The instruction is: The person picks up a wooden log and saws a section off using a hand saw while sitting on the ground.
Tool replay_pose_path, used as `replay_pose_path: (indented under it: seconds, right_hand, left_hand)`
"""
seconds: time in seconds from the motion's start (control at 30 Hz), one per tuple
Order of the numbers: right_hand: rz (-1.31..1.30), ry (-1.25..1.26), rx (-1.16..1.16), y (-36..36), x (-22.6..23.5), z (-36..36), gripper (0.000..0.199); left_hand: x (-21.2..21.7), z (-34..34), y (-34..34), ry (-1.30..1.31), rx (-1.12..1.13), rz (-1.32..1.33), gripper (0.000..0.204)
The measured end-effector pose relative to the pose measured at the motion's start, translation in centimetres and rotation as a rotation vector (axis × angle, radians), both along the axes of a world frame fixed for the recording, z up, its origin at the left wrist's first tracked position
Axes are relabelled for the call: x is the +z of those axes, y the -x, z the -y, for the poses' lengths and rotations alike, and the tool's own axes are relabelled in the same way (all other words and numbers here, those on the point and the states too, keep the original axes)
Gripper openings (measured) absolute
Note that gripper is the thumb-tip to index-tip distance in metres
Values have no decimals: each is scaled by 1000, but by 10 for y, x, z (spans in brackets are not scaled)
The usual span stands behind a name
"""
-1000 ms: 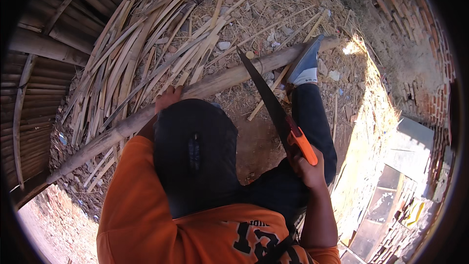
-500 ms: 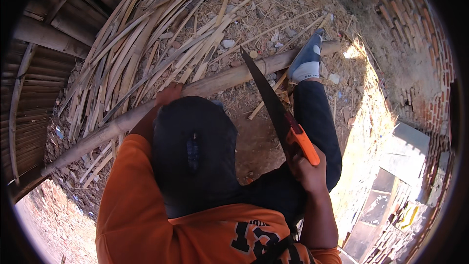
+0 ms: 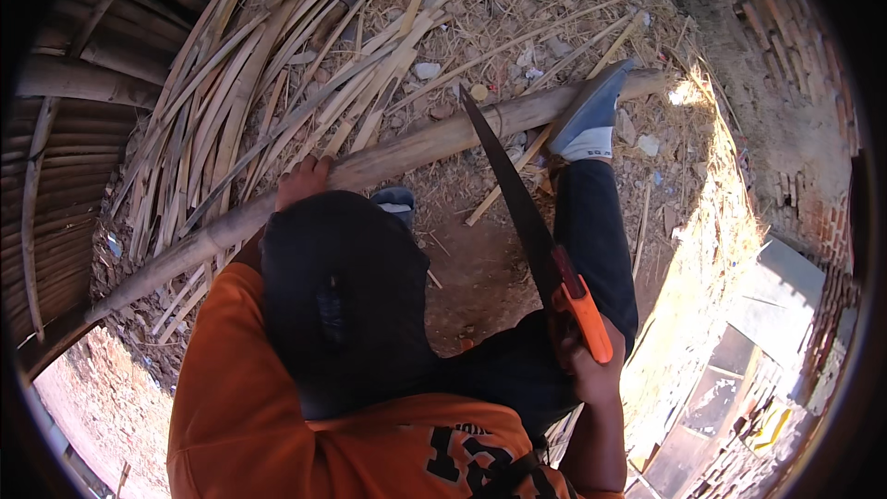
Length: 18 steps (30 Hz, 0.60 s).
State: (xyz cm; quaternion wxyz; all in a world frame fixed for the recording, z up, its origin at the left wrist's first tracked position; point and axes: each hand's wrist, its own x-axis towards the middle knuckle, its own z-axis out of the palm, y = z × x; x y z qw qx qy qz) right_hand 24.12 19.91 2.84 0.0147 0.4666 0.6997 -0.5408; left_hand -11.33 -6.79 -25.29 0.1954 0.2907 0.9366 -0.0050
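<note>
My left hand (image 3: 303, 183) is closed over a long bamboo pole (image 3: 416, 147), fingers curled across its far side; my dark knee hides part of that forearm. With my right hand (image 3: 594, 368) I grip a handsaw (image 3: 584, 316) by its orange handle. The dark saw blade points away from me and crosses over the pole, its tip just past the far side. Whether the teeth touch the bamboo I cannot tell. My right shoe (image 3: 594, 103), grey-blue, is on the pole to the right of the blade.
Split bamboo strips (image 3: 236, 97) lie in a heap beyond the pole on the left. Stones, straw and litter cover the ground. A slatted bamboo structure (image 3: 78, 152) stands at far left, a brick wall (image 3: 785, 83) at right. My left shoe (image 3: 395, 201) shows beside my knee.
My right hand and the saw handle have come back toward me and slightly right. My left hand stays on the pole. My left shoe now shows more beside the knee.
</note>
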Motion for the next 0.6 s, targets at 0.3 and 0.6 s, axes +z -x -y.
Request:
replay_pose_path:
  seconds: [0.3,0.6]
  right_hand:
    - [7,37,0,-14,11,-14,33]
    - [49,37,42,-25,19,-11,41]
  left_hand:
    - [1,-2,5,19,25,61,63]
    - [6,-2,4,21,29,82,65]
